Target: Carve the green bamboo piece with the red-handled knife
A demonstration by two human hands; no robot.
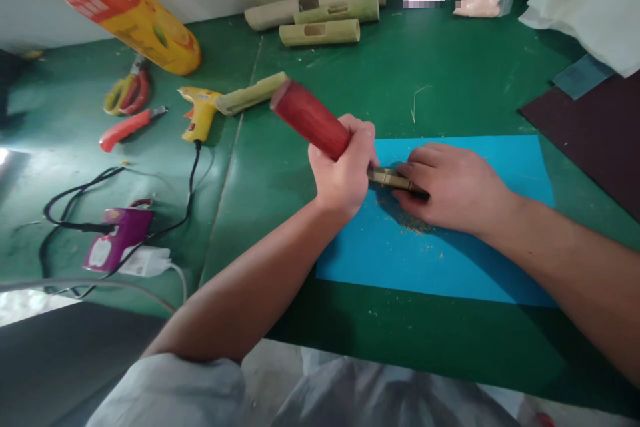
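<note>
My left hand [345,170] is closed round a thick red handle [313,120], which slants up to the left. The working end of that tool is hidden, so its kind cannot be made out. My right hand [450,187] pinches a narrow brown strip [393,179] with cross lines, like bamboo or wood, between thumb and fingers. The strip's left end meets my left hand; whether the tool touches it is hidden. Both hands are over a blue sheet [380,260], where brown shavings [417,223] lie scattered below the strip.
Cut bamboo tubes [320,32] lie at the back. Left are a yellow glue gun [203,113] against a bamboo piece [255,93], red-and-yellow-handled pliers [127,90], a red-handled cutter [127,128], a bottle [145,20] and a corded purple adapter [120,237]. A dark sheet [595,133] lies right.
</note>
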